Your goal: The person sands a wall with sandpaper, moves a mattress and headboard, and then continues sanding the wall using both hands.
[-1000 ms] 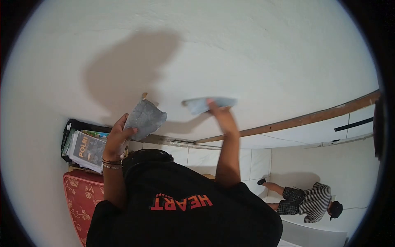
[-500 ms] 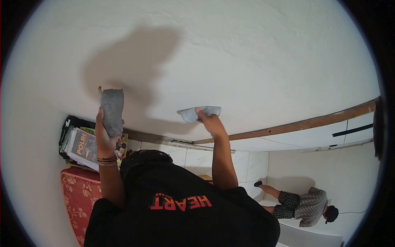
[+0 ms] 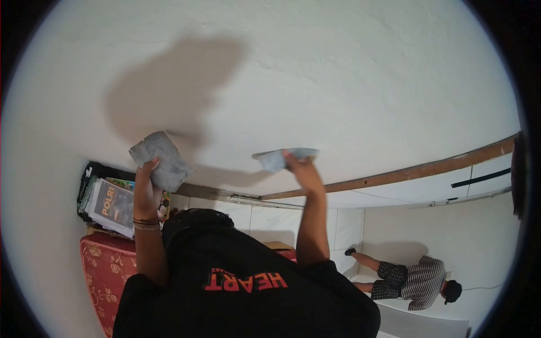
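My left hand [image 3: 147,172] is closed on a grey, rough-looking sheet of sandpaper [image 3: 162,158], thumb across its near face. The sheet is tilted, with uneven edges, in front of the white wall [image 3: 338,84]. In my right hand [image 3: 301,169] is another grey piece of sandpaper [image 3: 273,160], gripped under the thumb. It is seen nearly edge-on, close to the wall; the fingers behind it are hidden. A large shadow falls on the wall above my left hand.
At left, a pile of books and papers [image 3: 115,205] sits beside a red flowered mattress [image 3: 107,265]. A wooden strip [image 3: 394,172] runs along the wall's foot, above white floor tiles [image 3: 270,219]. Another person [image 3: 420,284] in a striped shirt stands at right.
My left hand has turned its sandpaper from nearly upright to a slant, its thumb now across the face. My right hand has shifted a little to the right with its piece.
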The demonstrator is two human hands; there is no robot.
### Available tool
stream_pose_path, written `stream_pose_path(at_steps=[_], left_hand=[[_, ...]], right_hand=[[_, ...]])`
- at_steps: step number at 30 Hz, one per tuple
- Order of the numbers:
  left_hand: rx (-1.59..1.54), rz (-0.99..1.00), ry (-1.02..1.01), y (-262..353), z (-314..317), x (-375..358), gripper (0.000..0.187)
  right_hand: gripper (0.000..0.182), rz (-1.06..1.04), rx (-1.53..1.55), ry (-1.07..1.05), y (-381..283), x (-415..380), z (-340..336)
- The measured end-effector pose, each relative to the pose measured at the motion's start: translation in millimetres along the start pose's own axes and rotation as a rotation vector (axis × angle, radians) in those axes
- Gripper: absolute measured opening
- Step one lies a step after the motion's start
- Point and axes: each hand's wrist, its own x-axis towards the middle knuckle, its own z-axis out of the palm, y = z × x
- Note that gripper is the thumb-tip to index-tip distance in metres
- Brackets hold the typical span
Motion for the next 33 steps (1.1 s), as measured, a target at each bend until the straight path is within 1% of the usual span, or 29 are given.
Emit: stream_pose_path(at_steps=[2,3,4,5,6,8,9,10,11,12,13,14,15,16,17,18,20,21,22,23,24,26,27,28,29,30,31,32,33], left_hand=[[-0.019,-0.074,-0.015,3,4,-4,0.035],[-0.016,-0.090,-0.019,-1,3,-4,0.035],[-0.017,-0.049,0.019,-6,1,0,0.034],[-0.017,-0.003,0.059,-9,0,3,0.033],[-0.014,-0.006,0.052,-11,-1,5,0.033],[-0.015,0.039,0.141,-14,-3,6,0.029],[-0.018,0.042,0.140,-19,-11,7,0.029],[0.339,0.182,0.095,-25,-24,8,0.028],[0.701,0.316,0.044,-24,-27,6,0.027],[0.704,0.314,0.044,-24,-28,5,0.027],[0.453,0.243,0.154,-18,-19,5,0.027],[0.205,0.164,0.258,-15,-14,4,0.027],[0.211,0.160,0.259,-14,-13,3,0.027],[0.307,0.215,0.325,-13,-12,4,0.028],[0.401,0.274,0.389,-12,-11,6,0.030],[0.403,0.278,0.387,-10,-8,10,0.030],[0.584,0.611,0.481,-3,0,25,0.032],[0.578,0.622,0.492,3,5,34,0.032],[0.622,0.693,0.471,15,13,44,0.036],[0.672,0.760,0.445,27,19,51,0.039],[0.677,0.766,0.449,37,27,56,0.039],[0.826,0.775,0.331,57,48,69,0.044],[0.830,0.783,0.334,64,60,73,0.044],[0.874,0.870,0.319,66,73,75,0.046],[0.914,0.955,0.296,64,83,77,0.049],[0.913,0.954,0.281,59,89,78,0.049],[0.939,1.039,0.298,54,93,80,0.050],[0.962,1.125,0.317,47,95,81,0.051],[1.063,1.137,0.321,35,92,80,0.053]], right_hand=[[0.058,-0.050,0.079,0.059,-72,-29,-20],[0.057,-0.134,0.198,0.039,-100,-41,-27],[0.057,-0.226,0.317,0.018,-116,-46,-31],[0.056,-0.281,0.339,0.046,-118,-43,-28],[0.056,-0.282,0.342,0.053,-107,-41,-21],[0.056,0.029,0.100,0.047,-68,-25,0],[0.057,0.052,0.113,0.027,-50,-23,18],[0.058,0.079,0.128,0.007,-34,-22,30],[0.058,0.084,0.133,0.008,-22,-17,22],[0.059,0.122,-0.030,-0.004,-14,-11,8],[0.059,0.149,-0.194,-0.020,-13,-4,-4],[0.058,-0.009,-0.024,-0.049,-53,-21,-11],[0.054,-0.074,0.168,0.075,-82,-35,-13],[0.053,-0.165,0.278,0.030,-97,-38,-27],[0.055,-0.211,0.293,0.044,-106,-40,-30],[0.056,-0.258,0.307,0.056,-111,-40,-31],[0.063,-0.090,0.197,0.056,-78,-25,-23],[0.068,-0.018,0.086,0.046,-63,-23,-7],[0.070,-0.043,0.021,0.029,-26,-8,5],[0.072,0.192,-0.063,-0.091,-22,-9,16],[0.072,0.189,-0.060,-0.098,-20,-16,16],[0.068,0.004,0.147,-0.044,-30,-18,5],[0.065,-0.042,0.243,-0.013,-43,-18,-9],[0.061,-0.078,0.342,0.029,-61,-24,-25],[0.058,-0.151,0.427,-0.005,-73,-28,-37],[0.055,-0.230,0.509,-0.037,-85,-32,-44],[0.057,-0.280,0.438,0.078,-97,-39,-32],[0.057,-0.286,0.438,0.088,-88,-35,-26],[0.059,-0.120,0.259,0.046,-69,-25,-22]])
